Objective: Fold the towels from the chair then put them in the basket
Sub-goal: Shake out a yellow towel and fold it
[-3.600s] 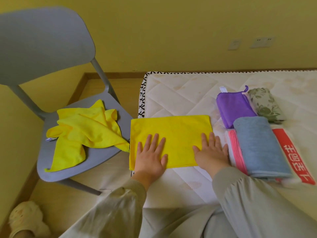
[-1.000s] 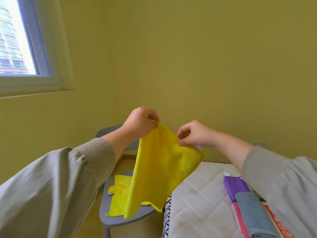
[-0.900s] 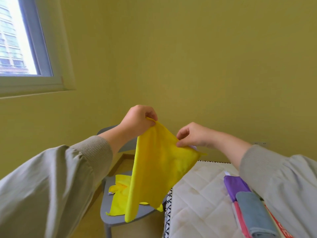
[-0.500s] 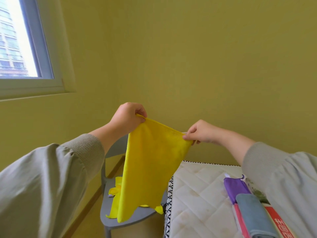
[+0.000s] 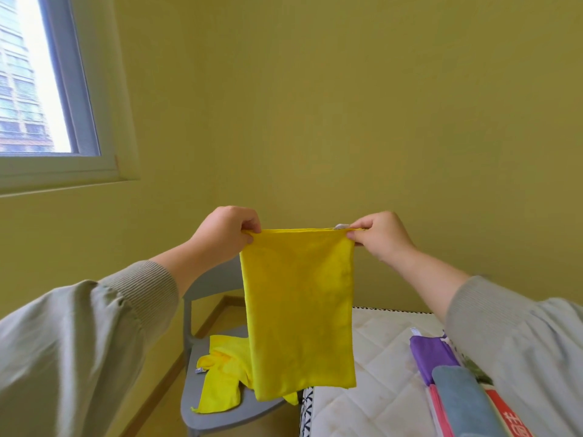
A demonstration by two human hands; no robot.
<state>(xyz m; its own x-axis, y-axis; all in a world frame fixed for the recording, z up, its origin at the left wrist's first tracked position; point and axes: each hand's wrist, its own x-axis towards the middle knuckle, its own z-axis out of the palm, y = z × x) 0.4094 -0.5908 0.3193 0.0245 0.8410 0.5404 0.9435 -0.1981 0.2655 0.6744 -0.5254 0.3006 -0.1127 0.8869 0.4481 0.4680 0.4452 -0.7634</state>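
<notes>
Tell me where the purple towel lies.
In the head view, the purple towel lies lower right on the mattress, just behind the blue towel.

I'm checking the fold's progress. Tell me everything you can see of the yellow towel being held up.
The yellow towel is plain, bright, thin soft-looking cloth, hanging flat as a tall rectangle. The left hand pinches its top left corner, the right hand its top right, with the top edge taut between them. A small white tag sticks up beside the right hand. The lower edge hangs free in front of the chair; whether it touches anything there is unclear.
</notes>
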